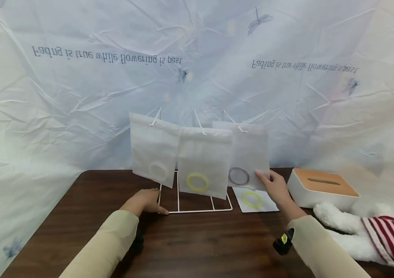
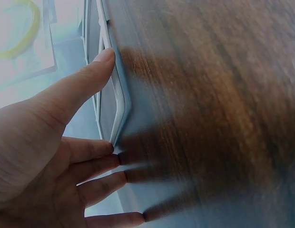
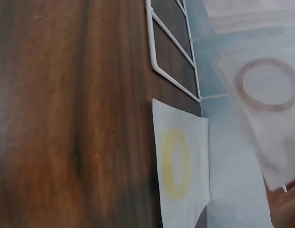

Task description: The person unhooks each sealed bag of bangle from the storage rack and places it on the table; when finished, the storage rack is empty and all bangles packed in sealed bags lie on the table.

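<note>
A white wire display rack [image 1: 200, 211] stands on the table with frosted pouches hung on its hooks. The left pouch [image 1: 155, 148] shows a pale ring, the middle pouch [image 1: 205, 154] a yellow ring, the right pouch [image 1: 249, 150] a dark ring. My left hand [image 1: 146, 200] rests at the rack's front left corner; in the left wrist view its thumb [image 2: 102, 59] touches the bar and the other fingers spread to the tabletop. My right hand [image 1: 277, 187] pinches the right pouch's lower right corner. Below it, a flat pouch [image 3: 200, 152] with a yellow ring lies on the table.
A white tissue box [image 1: 322, 189] with a wooden lid stands at the right back. In front of it lies a white plush toy [image 1: 357, 231] in a striped top. A printed sheet [image 1: 197, 85] hangs behind the dark wooden table [image 1: 200, 247].
</note>
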The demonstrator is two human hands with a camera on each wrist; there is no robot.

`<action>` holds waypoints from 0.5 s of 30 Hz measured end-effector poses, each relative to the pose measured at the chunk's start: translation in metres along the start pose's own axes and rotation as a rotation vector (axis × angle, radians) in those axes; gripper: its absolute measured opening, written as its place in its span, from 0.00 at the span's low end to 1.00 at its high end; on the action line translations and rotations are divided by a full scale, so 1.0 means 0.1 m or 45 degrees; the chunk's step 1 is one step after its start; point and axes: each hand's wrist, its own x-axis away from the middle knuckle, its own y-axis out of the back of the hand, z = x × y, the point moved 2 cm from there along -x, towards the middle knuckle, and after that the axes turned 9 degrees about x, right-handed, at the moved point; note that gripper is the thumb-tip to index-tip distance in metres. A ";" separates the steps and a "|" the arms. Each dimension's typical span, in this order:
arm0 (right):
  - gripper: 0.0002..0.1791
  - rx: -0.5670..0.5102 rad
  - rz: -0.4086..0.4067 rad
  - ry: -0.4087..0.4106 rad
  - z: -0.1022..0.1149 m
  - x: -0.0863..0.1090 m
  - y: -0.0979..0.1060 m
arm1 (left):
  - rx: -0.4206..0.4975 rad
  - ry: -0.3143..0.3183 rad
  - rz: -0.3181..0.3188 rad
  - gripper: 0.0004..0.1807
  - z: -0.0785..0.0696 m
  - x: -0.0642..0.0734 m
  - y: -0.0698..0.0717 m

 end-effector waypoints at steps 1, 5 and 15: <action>0.36 0.019 -0.011 0.005 0.00 0.03 0.02 | -0.004 -0.001 0.001 0.53 0.01 -0.01 0.00; 0.34 0.122 -0.108 0.098 0.06 0.16 0.10 | -0.010 -0.011 -0.003 0.53 0.03 -0.03 -0.01; 0.26 0.377 -0.302 0.281 0.18 0.54 0.29 | -0.003 -0.014 0.004 0.52 0.00 -0.01 -0.01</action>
